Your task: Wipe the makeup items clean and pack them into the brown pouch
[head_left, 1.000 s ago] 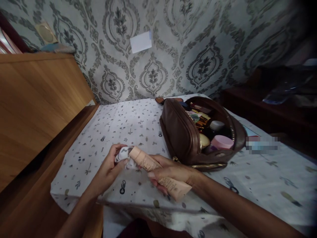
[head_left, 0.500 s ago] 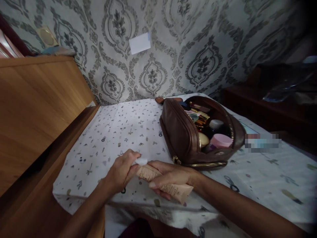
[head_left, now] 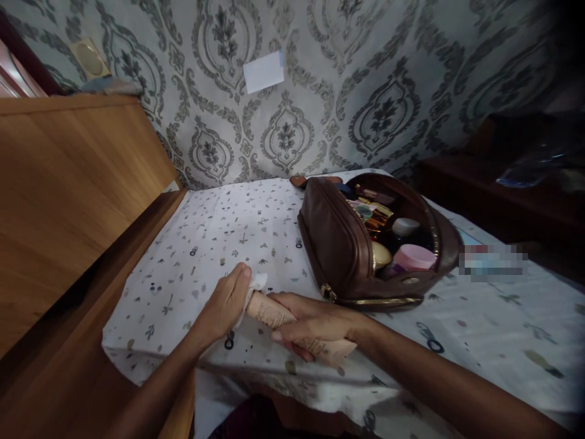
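My right hand (head_left: pixel 315 323) is wrapped round a beige tube (head_left: pixel 269 311) with small print, tilted down to the right above the front of the bed. At the tube's upper left end, my left hand (head_left: pixel 228 300) grips a crumpled white tissue (head_left: pixel 258 281). The tissue lies against the tube's end. Right behind my hands stands a brown leather bag (head_left: pixel 333 235) with its lid open. Inside the bag are a pink jar (head_left: pixel 414 257), a white-capped bottle (head_left: pixel 405 227), a round yellowish item (head_left: pixel 381 255) and several smaller items.
A patterned white sheet (head_left: pixel 228 225) covers the surface under my hands. On the left rises a wooden panel (head_left: pixel 77 195). Patterned wallpaper with a white card (head_left: pixel 264 72) is behind. Dark furniture (head_left: pixel 498 189) stands at the right, and a blurred-out item (head_left: pixel 493 261) lies beside the bag.
My left hand has moved slightly up and left with the tissue, so more of the tube's upper end shows. My right hand still holds the tube. The view has shifted a little.
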### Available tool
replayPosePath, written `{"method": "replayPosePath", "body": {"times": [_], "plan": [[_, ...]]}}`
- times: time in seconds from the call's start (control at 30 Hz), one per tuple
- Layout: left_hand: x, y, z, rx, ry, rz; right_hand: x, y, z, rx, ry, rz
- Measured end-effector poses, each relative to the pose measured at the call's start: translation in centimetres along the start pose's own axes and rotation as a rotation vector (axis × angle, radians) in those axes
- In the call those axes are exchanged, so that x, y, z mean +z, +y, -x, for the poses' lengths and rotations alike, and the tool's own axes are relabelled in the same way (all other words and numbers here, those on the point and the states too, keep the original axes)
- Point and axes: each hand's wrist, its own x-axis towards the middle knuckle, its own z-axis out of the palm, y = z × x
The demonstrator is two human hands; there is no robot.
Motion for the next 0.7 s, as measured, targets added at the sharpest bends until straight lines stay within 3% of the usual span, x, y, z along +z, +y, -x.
{"method": "replayPosePath", "body": {"times": [0.2, 0.33, 0.4, 0.57, 0.7], "plan": [[0.4, -1.1, 0.1, -0.11, 0.072, 0.24, -0.2, -0.4, -0.1, -0.003, -0.076, -0.054], [0.6, -1.7, 0.4, -0.325, 0.204, 0.506, -0.1, -0.5, 0.1, -0.064, 0.025, -0.097], [0.1, -1.9, 0.6, -0.346, 0.217, 0.578, 0.0, -0.5, 0.2, -0.075, 0.086, -0.115], [-1.4, -1.9, 1.1, -0.257, 0.105, 0.58, 0.1, -0.4, 0.2, -0.09, 0.136, -0.099], [-1.7, -1.7, 1.0, -0.144, -0.052, 0.385, -0.1, -0.2, 0.0, -0.076, 0.099, -0.058]]}}
